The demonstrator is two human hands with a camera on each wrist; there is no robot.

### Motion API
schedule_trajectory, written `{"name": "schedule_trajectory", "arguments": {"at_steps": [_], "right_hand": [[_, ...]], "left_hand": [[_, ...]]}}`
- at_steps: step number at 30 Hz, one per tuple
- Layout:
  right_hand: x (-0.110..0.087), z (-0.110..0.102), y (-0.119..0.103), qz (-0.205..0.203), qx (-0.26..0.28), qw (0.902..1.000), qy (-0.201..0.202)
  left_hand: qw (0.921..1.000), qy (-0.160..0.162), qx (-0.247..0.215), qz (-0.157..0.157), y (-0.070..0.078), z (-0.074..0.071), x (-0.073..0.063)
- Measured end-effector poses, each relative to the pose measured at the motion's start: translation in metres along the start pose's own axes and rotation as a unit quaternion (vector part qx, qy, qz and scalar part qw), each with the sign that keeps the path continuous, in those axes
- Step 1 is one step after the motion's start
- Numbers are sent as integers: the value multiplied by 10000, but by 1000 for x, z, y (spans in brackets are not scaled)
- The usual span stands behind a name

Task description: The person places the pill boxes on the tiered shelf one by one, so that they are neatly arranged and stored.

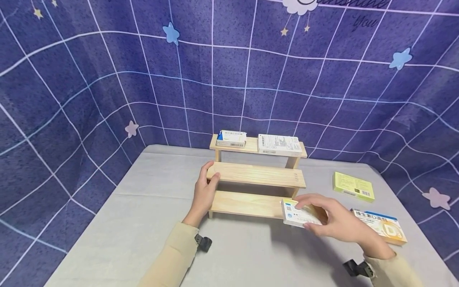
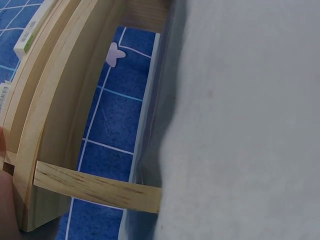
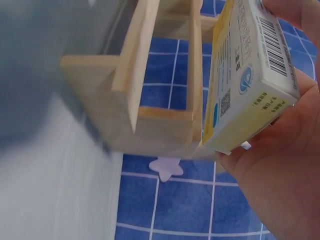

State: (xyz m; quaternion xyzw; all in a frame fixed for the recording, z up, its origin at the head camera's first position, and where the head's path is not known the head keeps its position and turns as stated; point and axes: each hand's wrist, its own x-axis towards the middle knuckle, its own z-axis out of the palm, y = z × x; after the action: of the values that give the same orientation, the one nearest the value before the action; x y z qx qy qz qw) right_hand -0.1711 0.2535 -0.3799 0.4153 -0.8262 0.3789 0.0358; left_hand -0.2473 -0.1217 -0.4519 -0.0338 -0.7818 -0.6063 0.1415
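Note:
A three-tier wooden shelf (image 1: 256,175) stands on the table. At its left end, my left hand (image 1: 204,191) grips the middle board, thumb over the front edge; the left wrist view catches only a bit of that hand (image 2: 7,205) at the edge. My right hand (image 1: 337,221) holds a white-and-yellow medicine box (image 1: 301,214) between thumb and fingers, at the right end of the bottom board (image 1: 247,204). A barcode and printed text show on this box (image 3: 250,75) in the right wrist view. On the top board lie a white-and-blue box (image 1: 231,138) and a white printed box (image 1: 279,144).
To the right of the shelf, a yellow-green box (image 1: 353,186) lies on the grey tablecloth (image 1: 150,223). A white-and-orange vitamin D box (image 1: 381,227) lies nearer, beside the right forearm. A blue gridded curtain (image 1: 229,71) with stars hangs behind the table and at both sides.

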Motion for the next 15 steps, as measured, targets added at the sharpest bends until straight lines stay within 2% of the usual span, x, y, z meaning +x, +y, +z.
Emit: {"name": "schedule_trajectory", "arguments": {"at_steps": [6,15], "right_hand": [[23,5,-1,-101,277,9996,4],[62,13,-3,-99,-24,9999,122]], "left_hand": [[10000,19,-11,-13,-1,1,0],[10000,18,11,38,-3,1,1]]}}
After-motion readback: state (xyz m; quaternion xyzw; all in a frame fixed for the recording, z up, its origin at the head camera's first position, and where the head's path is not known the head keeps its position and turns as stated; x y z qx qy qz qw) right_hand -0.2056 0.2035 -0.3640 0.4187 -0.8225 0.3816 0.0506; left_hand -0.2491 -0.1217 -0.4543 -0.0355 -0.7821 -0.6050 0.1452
